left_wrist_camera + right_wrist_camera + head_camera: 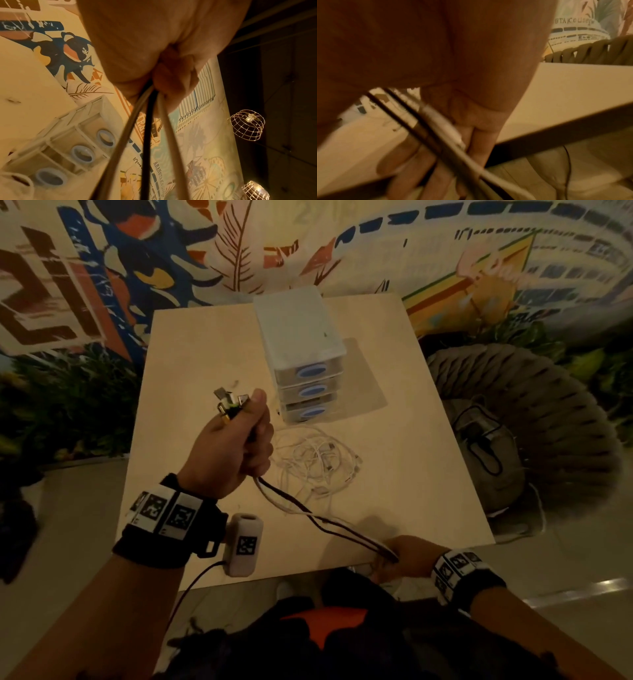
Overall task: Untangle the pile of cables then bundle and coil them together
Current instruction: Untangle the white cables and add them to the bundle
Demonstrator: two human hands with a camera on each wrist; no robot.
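My left hand (236,436) is raised over the table and grips a bunch of black and white cables (329,520), their plug ends (229,404) sticking up past the thumb. In the left wrist view the cables (149,121) hang down out of the fist (164,75). They stretch taut down to my right hand (400,554) at the table's near edge, which holds them; in the right wrist view the cables (440,128) run across its fingers (481,136). A tangled pile of white cables (318,462) lies on the table between the hands.
A white three-drawer organiser (305,354) with blue handles stands at the back of the light wooden table (411,412), close behind my left hand. A woven chair (527,426) with a bag on it sits to the right. A painted wall is behind.
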